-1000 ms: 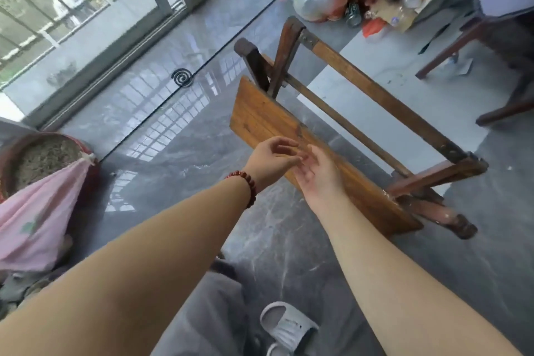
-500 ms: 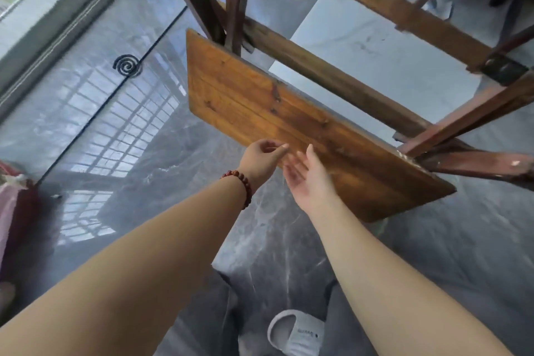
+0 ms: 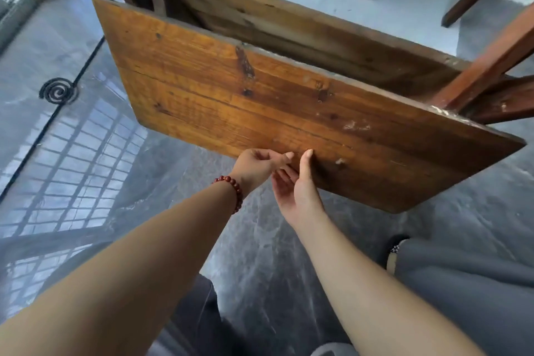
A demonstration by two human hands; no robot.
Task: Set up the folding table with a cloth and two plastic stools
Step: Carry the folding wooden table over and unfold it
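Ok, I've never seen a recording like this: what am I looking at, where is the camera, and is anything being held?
There is no machine: a person works with two bare hands. The single camera sits on their head, looking forward and down, so both forearms enter from below. The left hand, with a red bead bracelet at its wrist, has loosely curled fingers at the lower edge of the brown wooden folding table; whether it grips cannot be told. The right hand is open beside it, thumb against the table's top face. The table is tipped, that face towards the camera, its legs pointing away. Under it is a grey marbled floor, where a black spiral coil lies to the left. No cloth or stool shows.
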